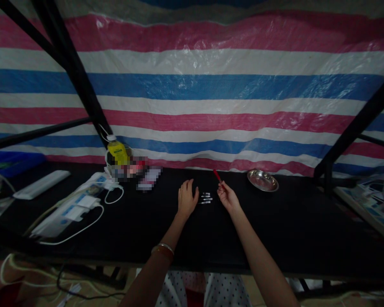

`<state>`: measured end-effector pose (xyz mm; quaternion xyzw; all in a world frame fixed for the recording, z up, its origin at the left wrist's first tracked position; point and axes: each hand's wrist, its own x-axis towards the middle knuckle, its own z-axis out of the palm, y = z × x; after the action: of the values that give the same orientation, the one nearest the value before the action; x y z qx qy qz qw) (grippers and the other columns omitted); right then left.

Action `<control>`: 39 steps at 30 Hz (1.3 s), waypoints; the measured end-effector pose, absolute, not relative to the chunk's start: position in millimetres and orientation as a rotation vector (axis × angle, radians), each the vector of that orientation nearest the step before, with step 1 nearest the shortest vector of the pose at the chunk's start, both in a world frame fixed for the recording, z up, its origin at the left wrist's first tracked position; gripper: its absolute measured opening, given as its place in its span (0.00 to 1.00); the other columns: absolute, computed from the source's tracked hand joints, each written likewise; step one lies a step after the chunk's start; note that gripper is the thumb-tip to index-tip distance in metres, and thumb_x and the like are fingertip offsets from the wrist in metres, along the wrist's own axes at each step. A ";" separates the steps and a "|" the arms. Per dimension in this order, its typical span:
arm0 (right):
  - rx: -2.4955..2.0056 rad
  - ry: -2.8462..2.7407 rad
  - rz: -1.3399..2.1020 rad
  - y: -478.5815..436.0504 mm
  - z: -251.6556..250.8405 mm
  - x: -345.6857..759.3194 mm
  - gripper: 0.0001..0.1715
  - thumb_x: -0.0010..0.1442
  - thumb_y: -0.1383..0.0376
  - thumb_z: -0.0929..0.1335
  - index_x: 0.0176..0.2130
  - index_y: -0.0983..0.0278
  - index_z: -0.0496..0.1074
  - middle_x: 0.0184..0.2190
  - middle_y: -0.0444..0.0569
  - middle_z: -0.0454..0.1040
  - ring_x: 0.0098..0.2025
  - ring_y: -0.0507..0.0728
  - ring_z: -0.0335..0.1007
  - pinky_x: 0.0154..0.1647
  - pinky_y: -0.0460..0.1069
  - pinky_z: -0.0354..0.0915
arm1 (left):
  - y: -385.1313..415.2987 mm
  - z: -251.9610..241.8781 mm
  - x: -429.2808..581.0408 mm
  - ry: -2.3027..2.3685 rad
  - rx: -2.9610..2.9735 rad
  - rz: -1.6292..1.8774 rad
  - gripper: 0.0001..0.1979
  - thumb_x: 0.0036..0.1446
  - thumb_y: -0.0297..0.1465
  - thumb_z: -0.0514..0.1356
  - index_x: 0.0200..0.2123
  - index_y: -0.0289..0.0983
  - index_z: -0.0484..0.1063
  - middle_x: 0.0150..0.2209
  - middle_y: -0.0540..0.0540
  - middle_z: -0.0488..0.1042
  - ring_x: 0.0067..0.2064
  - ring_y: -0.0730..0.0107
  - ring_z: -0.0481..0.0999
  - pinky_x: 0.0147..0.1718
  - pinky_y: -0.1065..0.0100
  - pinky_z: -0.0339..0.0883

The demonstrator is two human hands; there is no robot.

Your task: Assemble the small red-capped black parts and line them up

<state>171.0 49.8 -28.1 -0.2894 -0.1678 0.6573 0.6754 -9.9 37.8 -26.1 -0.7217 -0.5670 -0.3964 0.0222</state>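
Observation:
My right hand (228, 197) is closed around a slim red pen (216, 175), whose far end points up and to the left above the black table. My left hand (187, 198) lies on the tabletop with its fingers stretched out and the thumb apart. Just to its right are several slim, shiny pen-like pieces (206, 198), dark with clear or silvery parts, lying side by side. Their left ends are partly hidden by my left hand. A round, shallow metal dish (263, 181) stands to the right of my right hand.
On the black table (294, 230), a white power strip (70, 209) with cables lies at left, near a long white box (42, 184). A yellow-labelled bottle (118, 150) stands behind. Striped plastic sheeting (211, 89) hangs at the back between black frame posts (342, 136).

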 end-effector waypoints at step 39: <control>-1.353 -1.361 0.482 44.2 -40.4 180.1 0.14 0.55 0.55 0.64 0.33 0.61 0.73 0.21 0.45 0.72 0.33 0.57 0.65 0.36 0.49 0.59 | 57.1 -35.7 -26.0 -2.063 -2.332 -1.294 0.10 0.57 0.37 0.54 0.36 0.43 0.73 0.39 0.48 0.73 0.43 0.63 0.69 0.43 0.61 0.61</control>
<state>180.1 44.2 -40.4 -0.5713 -0.5747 0.2038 0.5494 -26.0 57.1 -35.7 -0.6870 -0.6079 -0.3813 -0.1149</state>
